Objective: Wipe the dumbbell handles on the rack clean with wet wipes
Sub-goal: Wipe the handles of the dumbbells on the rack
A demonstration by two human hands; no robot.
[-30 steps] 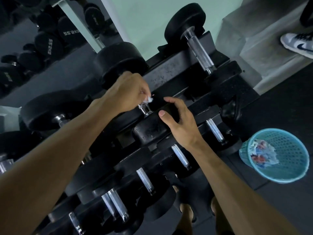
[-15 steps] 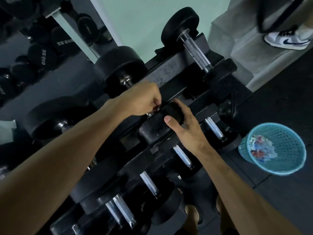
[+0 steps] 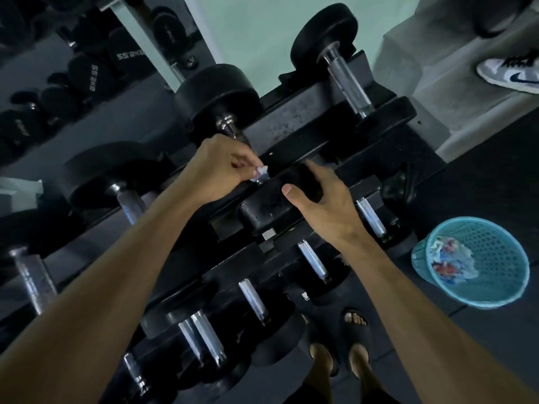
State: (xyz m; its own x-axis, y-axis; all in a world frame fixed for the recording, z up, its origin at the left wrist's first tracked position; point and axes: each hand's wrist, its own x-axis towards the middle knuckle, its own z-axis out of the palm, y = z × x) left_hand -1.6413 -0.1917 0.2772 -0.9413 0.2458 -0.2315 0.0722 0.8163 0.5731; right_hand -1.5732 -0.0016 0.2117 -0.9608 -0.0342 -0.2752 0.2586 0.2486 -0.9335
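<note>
Two hands point(image 3: 221, 167) point(image 3: 326, 208) hold one black, chrome-handled dumbbell point(image 3: 277, 196) and crumpled wipe point(image 3: 260, 172).

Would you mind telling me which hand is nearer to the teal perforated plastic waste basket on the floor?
Right. The right hand grips a black dumbbell head on the rack, up-left of the teal perforated plastic waste basket; the left hand is further left.

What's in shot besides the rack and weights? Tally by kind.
Hands: 2 (left hand, right hand gripping a dumbbell)
Wipe in the left fingers: 1
Teal basket: 1
Feet: 2
Sneaker: 1
Total: 7
</note>
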